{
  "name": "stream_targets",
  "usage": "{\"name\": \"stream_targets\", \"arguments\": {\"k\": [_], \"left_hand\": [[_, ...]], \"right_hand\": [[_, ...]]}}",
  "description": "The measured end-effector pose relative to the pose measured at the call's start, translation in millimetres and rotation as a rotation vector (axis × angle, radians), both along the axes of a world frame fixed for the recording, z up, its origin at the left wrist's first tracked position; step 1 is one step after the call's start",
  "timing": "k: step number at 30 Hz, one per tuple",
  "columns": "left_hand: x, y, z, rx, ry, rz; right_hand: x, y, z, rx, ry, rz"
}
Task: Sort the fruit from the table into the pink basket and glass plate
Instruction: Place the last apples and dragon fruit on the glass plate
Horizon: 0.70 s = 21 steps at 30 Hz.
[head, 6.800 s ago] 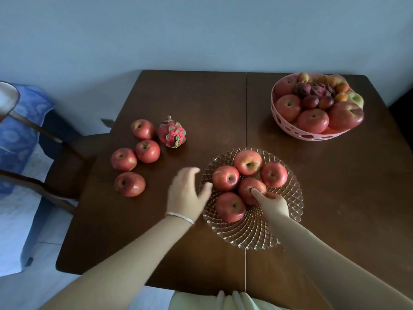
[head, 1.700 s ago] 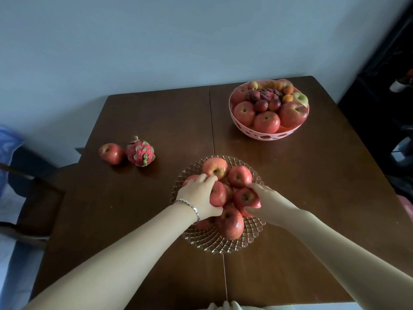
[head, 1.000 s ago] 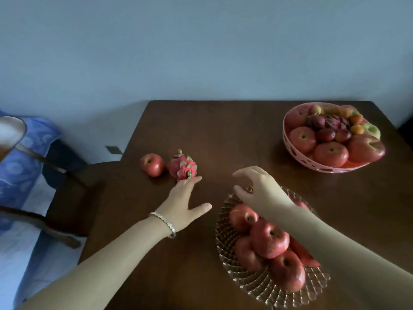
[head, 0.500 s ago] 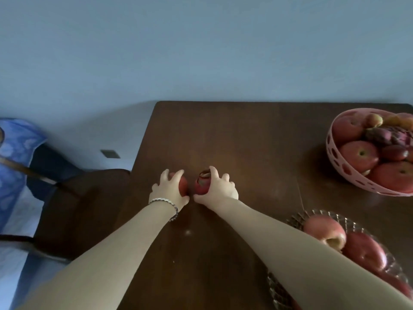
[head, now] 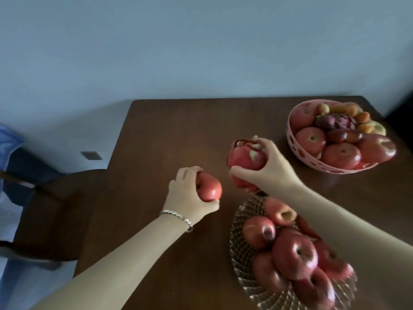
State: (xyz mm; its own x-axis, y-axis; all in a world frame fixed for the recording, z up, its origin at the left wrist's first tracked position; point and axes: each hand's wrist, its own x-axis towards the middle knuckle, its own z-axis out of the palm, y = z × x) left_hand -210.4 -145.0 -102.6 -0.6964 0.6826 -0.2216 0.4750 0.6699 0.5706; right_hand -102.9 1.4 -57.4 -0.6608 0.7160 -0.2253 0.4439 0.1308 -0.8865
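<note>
My left hand, with a bracelet at the wrist, grips a red apple just above the dark wooden table. My right hand holds the pink dragon fruit in the air, between the glass plate and the pink basket. The glass plate lies at the lower right, piled with several red apples. The pink basket stands at the far right, full of apples and small mixed fruit.
A dark wooden chair stands against the table's left edge, with blue cloth behind it. A pale wall runs along the table's far edge. The table's right corner ends beside a dark area.
Both hands have lifted their fruit off the table's left side and carried it right, toward the plate and basket. No loose fruit shows on the left of the table now.
</note>
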Motion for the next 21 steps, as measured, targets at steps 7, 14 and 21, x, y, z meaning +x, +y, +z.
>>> {"name": "stream_targets", "arguments": {"k": [7, 14, 21], "left_hand": [[99, 66, 21, -0.002, -0.098, -0.127], [144, 102, 12, -0.162, 0.042, -0.233], [149, 103, 15, -0.244, 0.002, -0.321]], "right_hand": [[118, 50, 18, 0.050, -0.090, -0.107], [174, 61, -5, -0.027, -0.121, -0.145], [187, 65, -28, -0.223, -0.080, -0.154]]}}
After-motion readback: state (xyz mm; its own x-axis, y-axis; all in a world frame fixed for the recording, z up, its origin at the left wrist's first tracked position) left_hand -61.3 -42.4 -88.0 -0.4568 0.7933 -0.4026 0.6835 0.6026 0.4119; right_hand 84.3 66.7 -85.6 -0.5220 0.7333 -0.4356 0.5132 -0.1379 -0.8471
